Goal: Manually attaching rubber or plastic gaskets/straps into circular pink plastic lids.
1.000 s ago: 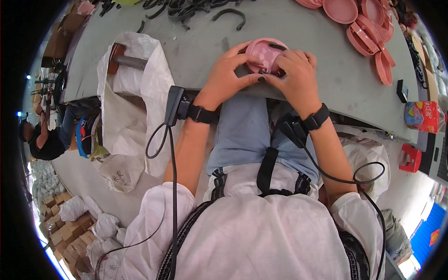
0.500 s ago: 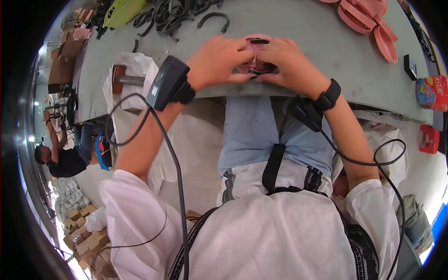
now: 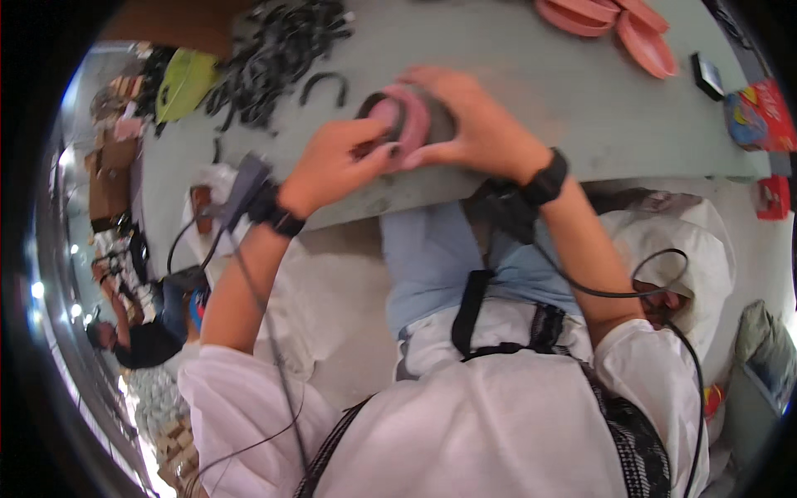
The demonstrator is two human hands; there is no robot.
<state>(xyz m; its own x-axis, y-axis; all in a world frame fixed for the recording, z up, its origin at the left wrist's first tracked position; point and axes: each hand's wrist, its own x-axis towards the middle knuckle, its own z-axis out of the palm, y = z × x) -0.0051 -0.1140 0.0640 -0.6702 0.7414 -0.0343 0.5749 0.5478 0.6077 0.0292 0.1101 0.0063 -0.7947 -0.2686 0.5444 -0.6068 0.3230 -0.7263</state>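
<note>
Above the near edge of the table, both hands hold a pink rounded piece [image 3: 421, 114] with a dark curved strip along it. It is tilted and blurred, so its exact kind cannot be told. My left hand [image 3: 339, 158] pinches its left side with thumb and fingers. The fingers of my right hand [image 3: 477, 120] wrap round its far and right side, thumb at the near edge. Just beyond my left hand lies a single black curved strip [image 3: 325, 79]. A heap of similar black strips [image 3: 278, 58] is spread behind it.
Pink oval pieces [image 3: 585, 18] lie at the table's far right, near a small black box [image 3: 707, 76] and a red package [image 3: 764, 116]. A yellow-green bag [image 3: 184, 83] sits far left. A person [image 3: 141, 332] is at the left. Cables hang from both wrists.
Both hands have shifted left with the pink piece and turned it, so its curved side now shows. My view has moved a little, bringing more of the black strips into sight.
</note>
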